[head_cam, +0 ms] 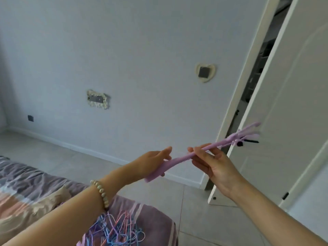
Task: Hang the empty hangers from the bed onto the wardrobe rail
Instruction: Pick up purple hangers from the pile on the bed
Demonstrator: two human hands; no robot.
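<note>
A bundle of lilac plastic hangers [179, 159] is held edge-on in front of me, slanting up to the right toward the wardrobe. My left hand [152, 162] grips the lower end of the bundle. My right hand [213, 162] pinches the bundle near its middle, fingers curled round it. The hangers' far ends blur near the wardrobe door [292, 103]. A pile of thin wire hangers [117, 231] in blue, purple and pink lies on the bed [35, 189] at the lower left. The wardrobe rail is not visible.
The wardrobe's white door stands ajar at the right, with a dark gap [255, 77] showing shelves inside. A grey wall with a decorated socket [97, 99] and a heart-shaped switch plate [205, 72] faces me. Tiled floor [191, 210] lies between bed and wardrobe.
</note>
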